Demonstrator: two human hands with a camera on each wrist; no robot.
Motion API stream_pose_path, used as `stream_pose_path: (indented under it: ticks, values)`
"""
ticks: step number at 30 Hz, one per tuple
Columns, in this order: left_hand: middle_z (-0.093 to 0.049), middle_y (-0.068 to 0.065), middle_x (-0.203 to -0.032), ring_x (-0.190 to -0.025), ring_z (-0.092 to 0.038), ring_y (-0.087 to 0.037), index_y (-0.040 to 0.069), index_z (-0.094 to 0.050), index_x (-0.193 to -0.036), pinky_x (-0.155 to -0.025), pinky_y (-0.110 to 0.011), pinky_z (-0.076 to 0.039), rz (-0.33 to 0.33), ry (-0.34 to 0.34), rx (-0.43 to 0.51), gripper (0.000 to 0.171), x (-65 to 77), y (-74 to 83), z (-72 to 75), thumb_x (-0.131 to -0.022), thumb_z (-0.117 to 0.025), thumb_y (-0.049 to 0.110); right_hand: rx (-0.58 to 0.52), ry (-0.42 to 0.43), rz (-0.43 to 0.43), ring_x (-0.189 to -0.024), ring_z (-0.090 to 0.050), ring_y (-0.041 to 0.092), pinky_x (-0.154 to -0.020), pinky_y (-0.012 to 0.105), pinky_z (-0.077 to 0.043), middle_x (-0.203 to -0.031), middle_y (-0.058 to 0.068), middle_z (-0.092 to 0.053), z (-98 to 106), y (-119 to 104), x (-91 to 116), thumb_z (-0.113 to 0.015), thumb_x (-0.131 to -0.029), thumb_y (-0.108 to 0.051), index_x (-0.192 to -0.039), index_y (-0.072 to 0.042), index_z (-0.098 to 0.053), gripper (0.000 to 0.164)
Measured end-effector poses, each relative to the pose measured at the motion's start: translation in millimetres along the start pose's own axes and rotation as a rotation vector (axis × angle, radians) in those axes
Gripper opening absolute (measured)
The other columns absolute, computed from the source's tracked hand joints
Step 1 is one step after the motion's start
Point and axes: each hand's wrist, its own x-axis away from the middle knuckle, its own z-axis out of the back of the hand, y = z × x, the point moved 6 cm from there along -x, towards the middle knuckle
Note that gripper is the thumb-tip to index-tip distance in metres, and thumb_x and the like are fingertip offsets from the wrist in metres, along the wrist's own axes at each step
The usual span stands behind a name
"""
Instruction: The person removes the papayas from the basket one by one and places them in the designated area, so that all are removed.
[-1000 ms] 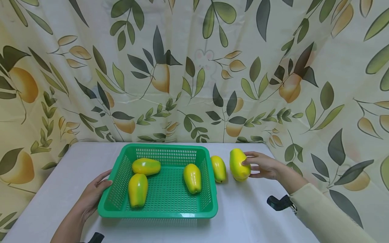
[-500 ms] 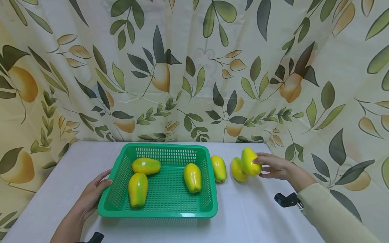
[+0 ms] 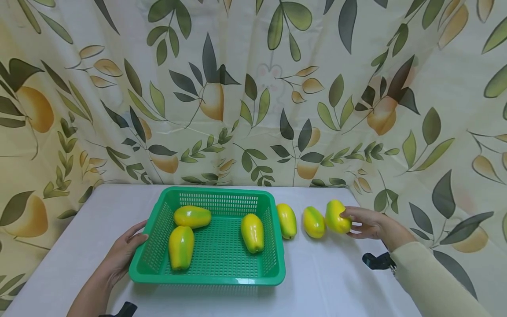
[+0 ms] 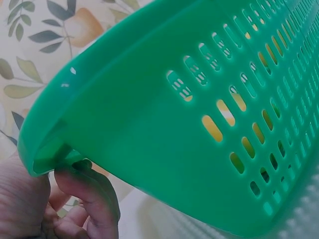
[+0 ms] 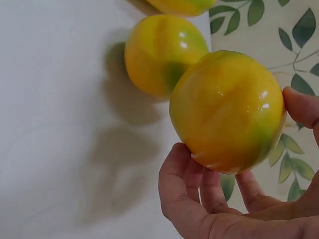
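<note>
My left hand [image 3: 126, 248] grips the left rim of a green plastic basket [image 3: 222, 280]; in the left wrist view its fingers curl under the rim [image 4: 45, 134]. To the right of the basket, my right hand [image 3: 366, 222] holds a yellow-green papaya [image 3: 336, 216] between thumb and fingertips. The right wrist view shows this held papaya [image 5: 227, 112] end-on, its shadow falling on the white cloth. Just left of it lies a second papaya [image 3: 314, 222], and a third papaya [image 3: 287, 221] lies close beside the basket's right wall.
Inside the basket are three more papayas: one at the back left [image 3: 192, 216], one at the front left [image 3: 181, 248] and one at the right [image 3: 252, 233]. A white cloth [image 3: 317, 281] covers the table. Behind it hangs a leaf-and-fruit patterned curtain [image 3: 245, 132].
My right hand has carried its papaya to the right, away from the papaya it overlapped, and now holds it slightly lower. The left hand and basket have stayed in place.
</note>
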Motion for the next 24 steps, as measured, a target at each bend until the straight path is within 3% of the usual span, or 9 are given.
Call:
stream_pose_path:
  ticks: [8, 16, 24]
  values:
    - [-0.051, -0.012, -0.134, -0.098, -0.064, -0.009, 0.014, -0.016, -0.159, -0.087, -0.032, -0.058, -0.003, 0.009, -0.001, 0.069, 0.1, 0.1, -0.4, -0.101, -0.054, 0.025, 0.018, 0.013, -0.006, -0.122, -0.036, 0.037, -0.110, 0.047, -0.041, -0.149, 0.025, -0.017, 9.7, 12.2, -9.9, -0.064, -0.092, -0.023, -0.157, -0.008, -0.007, 0.088]
    - [-0.054, -0.007, -0.129, -0.099, -0.064, -0.009, 0.014, -0.017, -0.158, -0.087, -0.031, -0.058, -0.007, 0.012, -0.001, 0.069, 0.3, -0.5, 0.2, -0.101, -0.054, 0.026, 0.020, 0.003, -0.009, -0.125, -0.031, 0.040, -0.109, 0.048, -0.042, -0.152, 0.028, -0.010, 14.0, 18.5, -22.1, -0.062, -0.093, -0.022, -0.157, -0.007, -0.005, 0.087]
    - [-0.053, -0.008, -0.127, -0.098, -0.064, -0.010, 0.014, -0.017, -0.158, -0.087, -0.031, -0.058, -0.017, 0.018, -0.012, 0.067, 0.6, 0.9, -1.6, -0.102, -0.052, 0.023, 0.008, 0.009, 0.000, -0.121, -0.036, 0.036, -0.101, 0.044, -0.051, -0.149, 0.024, -0.018, 14.7, 27.4, -31.7, -0.064, -0.093, -0.020, -0.157, -0.008, -0.008, 0.086]
